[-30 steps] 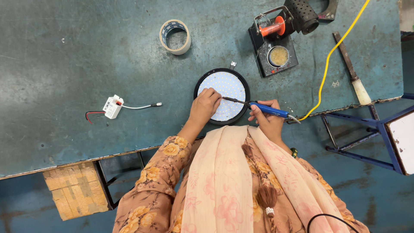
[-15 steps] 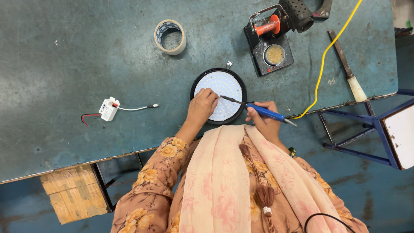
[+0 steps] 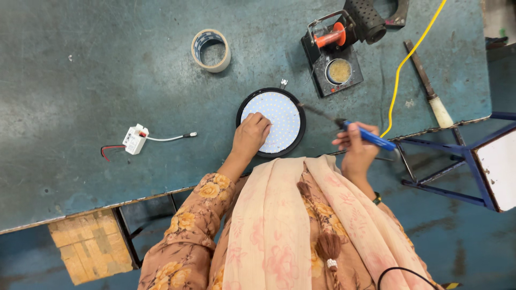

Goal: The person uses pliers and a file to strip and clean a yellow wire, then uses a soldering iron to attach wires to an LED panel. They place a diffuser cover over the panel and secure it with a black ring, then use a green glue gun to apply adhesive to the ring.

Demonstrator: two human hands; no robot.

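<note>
- Since the earlier frames, the soldering iron has drawn back: its tip, previously over the round LED panel, now sits just off the panel's right rim.
- Right hand: grip clenched around the blue handle of the soldering iron, pen-fashion, well behind the metal shaft.
- Soldering iron: stiff, light and slender; judged hot at the tip, so hold it by the blue handle only. Long axis runs from lower right to upper left, tip pointing at the panel; yellow cord trails up and away across the counter.
- Left hand: grip released, fingers resting flat on the panel's lower left, pinning it down.
- LED panel: lies flat, face up, near the counter's front edge. Judged rigid, light, with a delicate white face; best held by the black rim.
- Beyond: iron stand behind the panel, tape roll further left, small white driver module with wires well apart to the left.
</note>
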